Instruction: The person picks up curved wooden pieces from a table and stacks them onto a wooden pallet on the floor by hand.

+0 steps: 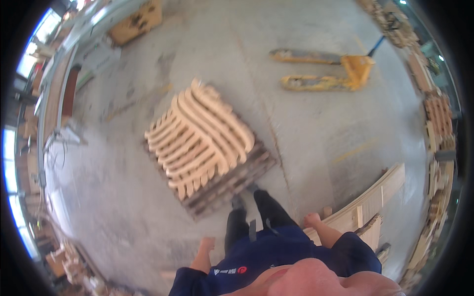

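Both arms hang at my sides. My left hand [207, 243] is over the floor beside my left leg, its fingers loosely curled, with nothing visible in it. My right hand [311, 220] is closed like a fist beside my right hip, close in the picture to a stack of pale wooden boards [349, 209]; no held thing shows. In front of my feet stands a dark wooden pallet [229, 181]. On it lie several curved, pale wooden pieces [190, 140], arranged in rows. Small details of the fingers are blurred.
A yellow pallet jack [358, 69] with a blue handle stands far right on the grey concrete floor [212, 39]. A brown panel [136, 24] lies far left. Stacked wooden pallets [438, 116] line the right side, and a long bench or machine [54, 98] the left.
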